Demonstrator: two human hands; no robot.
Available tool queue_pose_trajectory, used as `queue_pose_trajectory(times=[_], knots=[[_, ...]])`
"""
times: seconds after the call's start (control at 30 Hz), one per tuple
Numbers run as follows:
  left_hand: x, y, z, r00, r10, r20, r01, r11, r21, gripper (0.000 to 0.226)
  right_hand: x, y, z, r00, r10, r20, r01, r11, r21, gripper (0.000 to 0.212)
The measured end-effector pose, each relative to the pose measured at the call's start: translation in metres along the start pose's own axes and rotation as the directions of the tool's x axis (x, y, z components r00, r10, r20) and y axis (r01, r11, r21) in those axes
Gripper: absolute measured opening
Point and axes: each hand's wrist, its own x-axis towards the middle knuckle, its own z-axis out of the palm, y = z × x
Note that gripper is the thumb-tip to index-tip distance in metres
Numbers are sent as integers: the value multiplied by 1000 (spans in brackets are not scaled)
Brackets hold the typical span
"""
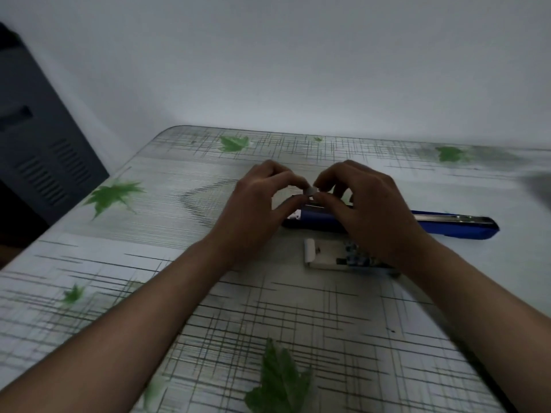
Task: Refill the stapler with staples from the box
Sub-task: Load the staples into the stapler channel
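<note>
- Left hand: raised above the table, its thumb and forefinger pinched on the left end of a small grey strip of staples.
- Right hand: raised opposite the left, fingers curled, thumb and forefinger closed on the right end of the same strip; the fingertips of both hands are nearly touching.
- Strip of staples: held between the two hands, just above the left part of the stapler; only a short piece of it is seen between the fingertips.
- Stapler: blue, laid open and stretched flat along the table, running from under the hands out to the right; a silver metal channel is exposed along its upper side. Its middle is hidden behind the right hand.
- Staple box: small and white, lying flat just in front of the stapler, with its left end flap open; its right end is covered by the right wrist. The printing on it is too blurred to be read.
- Table: covered in a pale cloth printed with grey crossed lines and green leaves.
- Dark grey cabinet: seen beyond the left edge of the table, with louvred slots in its side.
</note>
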Motion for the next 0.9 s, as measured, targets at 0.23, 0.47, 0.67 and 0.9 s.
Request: queue_pose_trajectory(times=[0.23,0.47,0.67,0.9], knots=[[-1,-9,5,998,-59,29,60,998,-17,20,3,6,13,998,37,45,-37,999,-5,14],[-2,-7,9,990,-131,42,135,986,-102,19,3,11,14,996,62,58,-62,998,-6,14],[-3,-6,9,992,-114,55,117,992,-53,19,3,13,15,993,77,85,-73,996,-42,14],[-4,-6,8,990,-124,66,128,989,-75,22,6,12,11,987,91,132,-81,994,-75,12]])
